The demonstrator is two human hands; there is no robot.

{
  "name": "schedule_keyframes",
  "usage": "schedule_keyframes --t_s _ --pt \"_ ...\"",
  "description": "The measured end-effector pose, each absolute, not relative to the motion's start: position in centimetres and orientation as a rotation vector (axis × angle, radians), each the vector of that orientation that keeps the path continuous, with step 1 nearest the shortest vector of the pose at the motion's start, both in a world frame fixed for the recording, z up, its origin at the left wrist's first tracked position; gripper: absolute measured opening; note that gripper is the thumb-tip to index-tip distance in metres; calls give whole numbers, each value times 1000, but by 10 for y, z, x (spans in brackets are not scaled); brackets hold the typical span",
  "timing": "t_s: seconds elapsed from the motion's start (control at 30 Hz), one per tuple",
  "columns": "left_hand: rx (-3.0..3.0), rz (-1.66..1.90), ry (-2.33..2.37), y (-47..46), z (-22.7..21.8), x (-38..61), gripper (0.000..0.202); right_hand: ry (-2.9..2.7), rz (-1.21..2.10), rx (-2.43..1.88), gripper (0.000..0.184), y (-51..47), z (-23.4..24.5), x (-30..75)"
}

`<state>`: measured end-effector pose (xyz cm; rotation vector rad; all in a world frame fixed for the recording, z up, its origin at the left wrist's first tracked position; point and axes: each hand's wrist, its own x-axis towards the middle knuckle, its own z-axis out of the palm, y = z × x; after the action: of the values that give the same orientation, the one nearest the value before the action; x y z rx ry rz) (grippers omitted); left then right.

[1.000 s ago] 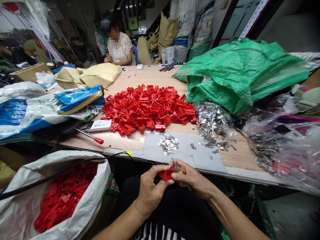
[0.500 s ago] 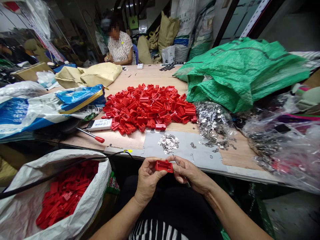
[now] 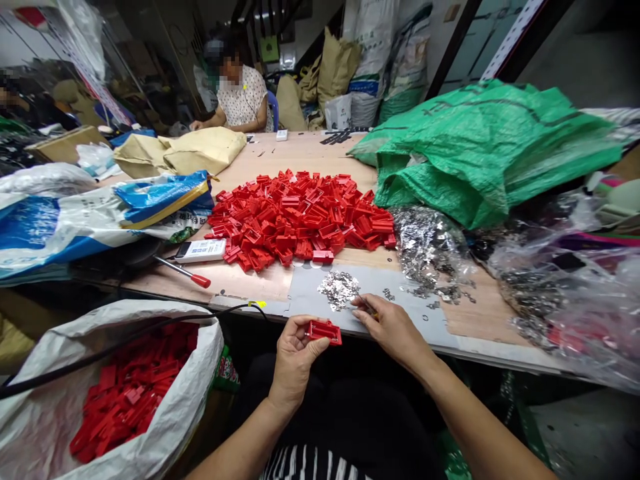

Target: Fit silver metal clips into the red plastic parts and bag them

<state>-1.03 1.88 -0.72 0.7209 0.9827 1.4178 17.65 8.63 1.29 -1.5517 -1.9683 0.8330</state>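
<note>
My left hand point(image 3: 295, 360) grips a small red plastic housing point(image 3: 324, 332) by its left end, just past the table's front edge. The housing's open hollow faces up, with small shiny bits inside. My right hand point(image 3: 383, 323) is over the grey mat point(image 3: 305, 293), fingers closed around a thin metal tool point(image 3: 369, 307), mostly hidden by the fingers. Its fingertips are beside a small heap of flat silver metal pieces point(image 3: 338, 289); whether they touch it I cannot tell. Behind the mat lies a large pile of red plastic housings point(image 3: 300, 217).
A white sack point(image 3: 195, 387) with more red housings stands at lower left. A red-handled tool point(image 3: 193, 276) lies left of the pile. On the right are a clear bag of metal pieces point(image 3: 430, 243) and a green sack point(image 3: 490, 147). A co-worker point(image 3: 243, 100) sits across the table.
My right hand has moved away from the red housing, forward and up to the heap of silver pieces, with the thin tool. My left hand still holds the housing, nearly in place.
</note>
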Motion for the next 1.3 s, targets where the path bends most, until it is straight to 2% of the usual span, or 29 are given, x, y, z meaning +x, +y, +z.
schedule_keyframes --t_s 0.23,0.37,0.67,1.0,1.3 --pt "723 1399 1036 17 -10 -11 32 -2185 500 -1644 7 94 5 161" --pt "716 1406 1025 17 -11 -12 33 -2203 461 -1612 6 97 3 160" --pt "778 1412 1045 17 -8 -10 30 -1988 853 -1485 8 89 11 173" --pt "1364 1382 1256 13 -6 -10 29 -1526 1439 -1226 24 67 15 148" --pt "1474 1426 1296 13 -8 -12 30 -1562 1366 -1283 25 63 12 148"
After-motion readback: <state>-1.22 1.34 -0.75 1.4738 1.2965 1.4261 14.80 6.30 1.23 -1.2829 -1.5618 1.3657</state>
